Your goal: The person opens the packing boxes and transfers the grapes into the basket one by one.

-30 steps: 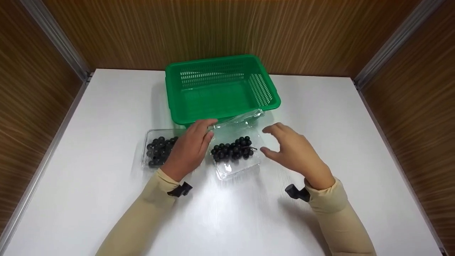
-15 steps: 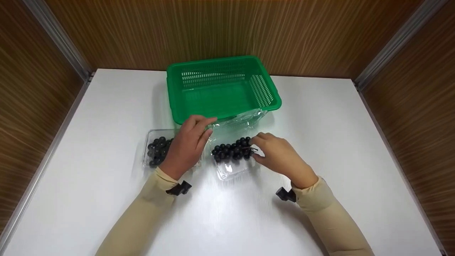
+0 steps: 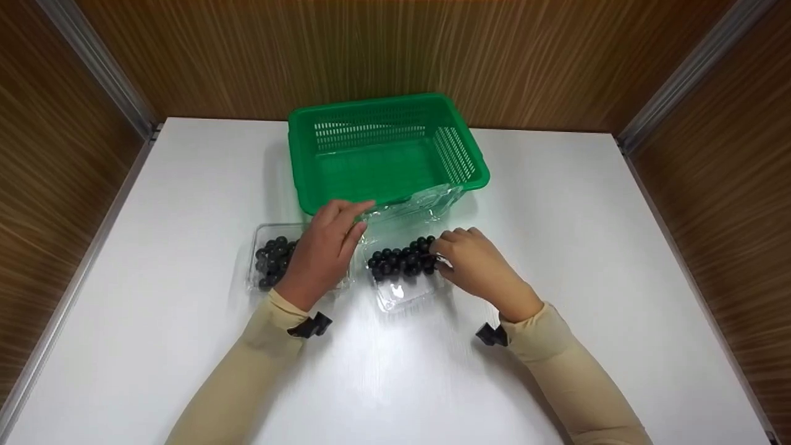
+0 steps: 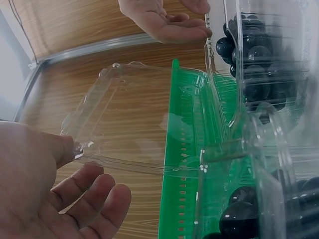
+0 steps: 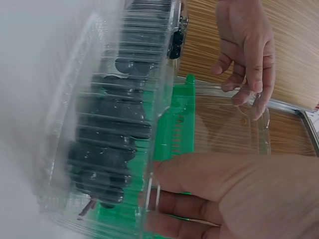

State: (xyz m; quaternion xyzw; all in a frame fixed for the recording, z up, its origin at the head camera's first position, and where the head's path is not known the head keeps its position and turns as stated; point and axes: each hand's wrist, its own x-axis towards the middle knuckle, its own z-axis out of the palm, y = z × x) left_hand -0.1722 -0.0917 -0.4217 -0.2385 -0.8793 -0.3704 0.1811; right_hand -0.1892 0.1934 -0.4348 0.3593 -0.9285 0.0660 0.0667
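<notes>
My left hand (image 3: 320,256) pinches the raised lid (image 4: 132,109) of a clear plastic clamshell box (image 3: 398,296) at its corner, as the left wrist view shows. Inside that box lies a bunch of dark grapes (image 3: 401,261), its stem (image 5: 87,206) pointing toward my right hand (image 3: 476,262). That hand has its thumb and fingers apart at the box's right side, fingertips by the rim near the stem end; the grapes are not in its grasp. A second clear box of dark grapes (image 3: 272,262) sits to the left, partly covered by my left hand.
A green plastic basket (image 3: 377,167) with slotted walls stands just behind the boxes; the raised lid leans against its front rim. Wood-patterned panels (image 3: 383,55) close off the back and sides of the white table (image 3: 395,383).
My right hand has moved left from beside the box to its right rim by the grape stem, its fingers drawing nearer together. My left hand stays at the lid with little movement.
</notes>
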